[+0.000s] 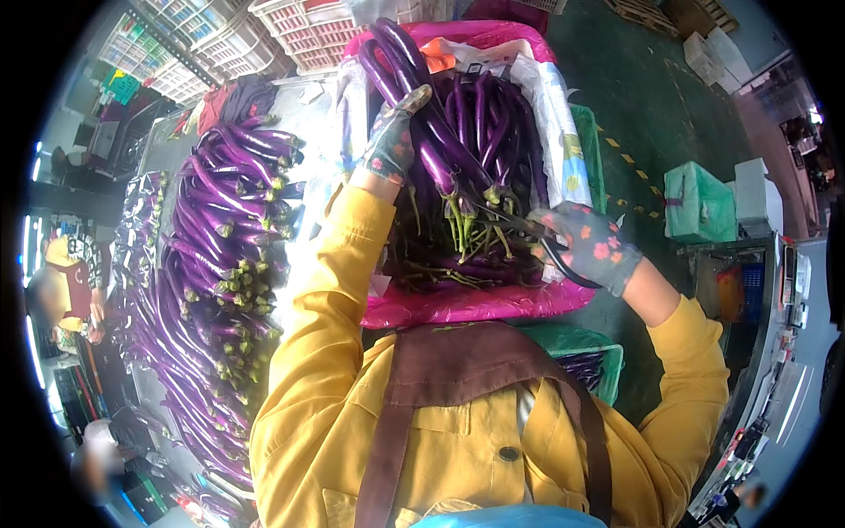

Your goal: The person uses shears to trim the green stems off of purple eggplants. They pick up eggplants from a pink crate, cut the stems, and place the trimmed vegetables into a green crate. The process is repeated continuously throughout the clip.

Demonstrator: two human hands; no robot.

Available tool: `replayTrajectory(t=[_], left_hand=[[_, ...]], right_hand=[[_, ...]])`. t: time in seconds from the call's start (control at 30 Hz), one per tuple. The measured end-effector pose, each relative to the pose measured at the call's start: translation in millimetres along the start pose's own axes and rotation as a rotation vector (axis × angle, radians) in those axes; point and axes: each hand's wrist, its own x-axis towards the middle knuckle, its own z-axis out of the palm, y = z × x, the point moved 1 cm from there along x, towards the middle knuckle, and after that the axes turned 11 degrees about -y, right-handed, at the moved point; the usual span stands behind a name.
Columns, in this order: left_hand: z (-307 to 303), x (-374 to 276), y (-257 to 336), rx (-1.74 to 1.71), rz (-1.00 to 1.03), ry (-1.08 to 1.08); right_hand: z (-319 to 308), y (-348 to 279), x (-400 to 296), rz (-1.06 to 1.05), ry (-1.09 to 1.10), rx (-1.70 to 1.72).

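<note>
Several long purple eggplants (432,155) are gripped around their middles by my left hand (394,135), in a floral glove. Their stem ends point down towards the scissors. My right hand (587,244), gloved alike, holds black-handled scissors (521,224), whose blades reach to the green stems (465,221). Beneath is a crate with a pink plastic liner (475,307) and printed sheets along its sides. More eggplants (495,119) lie in it, with cut stems among them near its lower edge.
A metal table (158,142) on the left bears a long heap of eggplants (218,211). White crates (304,33) are stacked beyond. A green-lined crate (700,201) stands at the right; another green-lined container (604,369) is low beside me. Co-workers (72,284) are at the far left.
</note>
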Motion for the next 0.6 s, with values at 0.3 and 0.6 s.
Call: replayTrajectory(t=[0.3, 0.6], left_hand=[[31, -19, -9, -0.116, 0.048, 0.025], [37, -18, -15, -0.012, 0.069, 0.122]], right_hand=[[2, -22, 23, 0.081, -0.054, -0.183], [9, -12, 25, 0.128, -0.153, -0.164]])
